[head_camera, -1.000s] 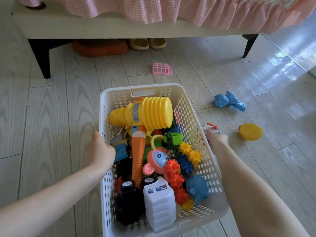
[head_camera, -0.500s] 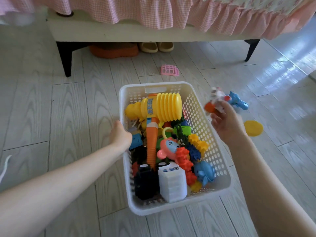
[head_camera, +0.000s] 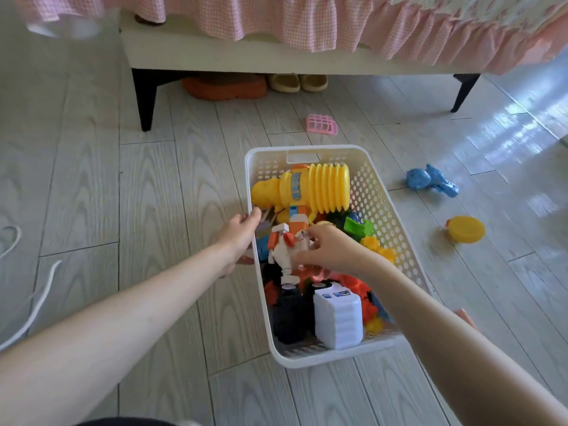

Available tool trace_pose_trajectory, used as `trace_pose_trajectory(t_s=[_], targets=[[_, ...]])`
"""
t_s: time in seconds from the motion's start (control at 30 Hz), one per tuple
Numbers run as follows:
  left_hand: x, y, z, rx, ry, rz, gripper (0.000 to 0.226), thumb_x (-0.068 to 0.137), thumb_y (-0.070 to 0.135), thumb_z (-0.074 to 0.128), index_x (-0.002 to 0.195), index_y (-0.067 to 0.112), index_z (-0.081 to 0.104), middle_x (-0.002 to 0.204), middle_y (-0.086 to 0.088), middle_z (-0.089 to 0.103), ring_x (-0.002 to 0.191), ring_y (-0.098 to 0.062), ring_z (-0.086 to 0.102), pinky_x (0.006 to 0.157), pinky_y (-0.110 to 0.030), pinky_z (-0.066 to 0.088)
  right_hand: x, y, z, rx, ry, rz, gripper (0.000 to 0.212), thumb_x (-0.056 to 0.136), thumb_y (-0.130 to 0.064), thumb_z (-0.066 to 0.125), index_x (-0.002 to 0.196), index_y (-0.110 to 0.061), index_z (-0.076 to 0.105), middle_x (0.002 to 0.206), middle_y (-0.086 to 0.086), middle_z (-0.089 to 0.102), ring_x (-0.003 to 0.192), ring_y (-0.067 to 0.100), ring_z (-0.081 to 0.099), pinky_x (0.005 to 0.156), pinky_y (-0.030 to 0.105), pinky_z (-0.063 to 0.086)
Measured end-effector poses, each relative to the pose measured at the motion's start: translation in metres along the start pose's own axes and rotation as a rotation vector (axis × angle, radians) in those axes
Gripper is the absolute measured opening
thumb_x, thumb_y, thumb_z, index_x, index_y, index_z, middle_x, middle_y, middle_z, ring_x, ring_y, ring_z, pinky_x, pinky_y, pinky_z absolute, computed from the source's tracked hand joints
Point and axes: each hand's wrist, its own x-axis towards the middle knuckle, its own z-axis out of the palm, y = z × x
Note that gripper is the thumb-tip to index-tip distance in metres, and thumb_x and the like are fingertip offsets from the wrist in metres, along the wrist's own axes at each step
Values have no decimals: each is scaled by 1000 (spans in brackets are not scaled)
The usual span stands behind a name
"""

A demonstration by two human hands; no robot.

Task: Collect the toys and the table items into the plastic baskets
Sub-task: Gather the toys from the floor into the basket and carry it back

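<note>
A person's 2 bare forearms reach over a white perforated plastic basket [head_camera: 384, 207] standing on the pale wood-plank floor [head_camera: 129, 210]. At the basket's near end sit a white ribbed plastic block [head_camera: 337, 318] and a black toy [head_camera: 289, 315]. The right hand [head_camera: 330, 250] hangs over the middle of the basket, fingers curled around a white-and-orange toy figure [head_camera: 287, 247], which is held just above the pile of toys. The left hand [head_camera: 241, 232] grips the basket's left rim, thumb hooked over the top edge and fingers wrapped on the outer wall. Farther in, a big yellow plastic squeaky hammer [head_camera: 310, 189] with an orange handle fills the basket's far end, beside green and yellow building pieces. To the right of the basket, a round yellow plastic lid [head_camera: 467, 229] and a blue plastic toy animal [head_camera: 430, 181] lie on the floor. Beyond the far rim lies a small pink plastic grid basket [head_camera: 321, 124], and behind it a bed [head_camera: 276, 56] with a pink gingham frill.
</note>
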Motion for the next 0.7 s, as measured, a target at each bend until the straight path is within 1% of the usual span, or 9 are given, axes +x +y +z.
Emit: trace_pose_trajectory(t_s=[0.07,0.13,0.2,0.27,0.33,0.37,0.47,0.6,0.7], targets=[[1,1,1,22,-2,5,59,95,47,35,141,10,30,146,-8,35,129,-27,38,83,-35,42,0,0,8,-84,28,-11,48,82,-28,68,121,-12,45,79,3,60,50,9,54,41,18,46],[3,-1,4,38,-1,1,64,96,46,35,146,9,20,151,-8,27,135,-27,31,87,-36,38,0,1,13,-234,9,-7,62,80,-41,68,128,-9,44,90,0,59,61,10,57,52,24,52],[2,-1,8,56,14,6,68,95,45,37,147,7,15,153,-9,22,137,-28,28,90,-36,36,-7,4,8,-135,54,-3,66,78,-43,69,130,-10,46,94,2,65,70,17,65,65,30,56],[4,-1,11,82,18,-6,64,95,41,41,145,7,19,148,-10,30,129,-30,37,82,-34,35,-16,12,-7,72,398,-61,49,81,-34,69,120,-8,56,89,3,69,74,18,67,73,32,56],[8,-4,12,68,17,-3,50,97,31,41,139,8,28,130,-10,44,97,-25,52,72,-31,42,-23,33,-25,131,894,-66,28,87,-24,63,109,-7,63,94,4,67,84,18,63,83,35,53],[10,-7,10,56,24,0,43,98,26,40,136,7,32,118,-8,47,80,-19,50,63,-29,43,-25,44,-32,113,1022,-1,27,89,-21,58,112,-6,61,102,7,66,93,20,60,87,34,49],[20,-13,9,18,17,-23,35,99,18,36,132,6,37,107,-11,50,76,-20,51,56,-28,42,-25,73,-42,-23,883,295,30,94,-16,46,118,1,54,112,15,62,102,28,56,73,28,37],[20,-9,14,108,58,54,36,98,17,36,132,5,38,125,-15,51,111,-32,50,92,-43,44,-36,82,-49,167,848,261,24,91,-3,46,101,3,67,87,12,63,83,23,57,70,29,42],[10,10,34,182,57,179,34,98,14,35,129,4,42,122,-17,54,110,-34,51,92,-40,41,-64,100,-50,286,890,263,21,91,-4,49,97,4,68,88,18,68,74,19,55,66,28,41]])
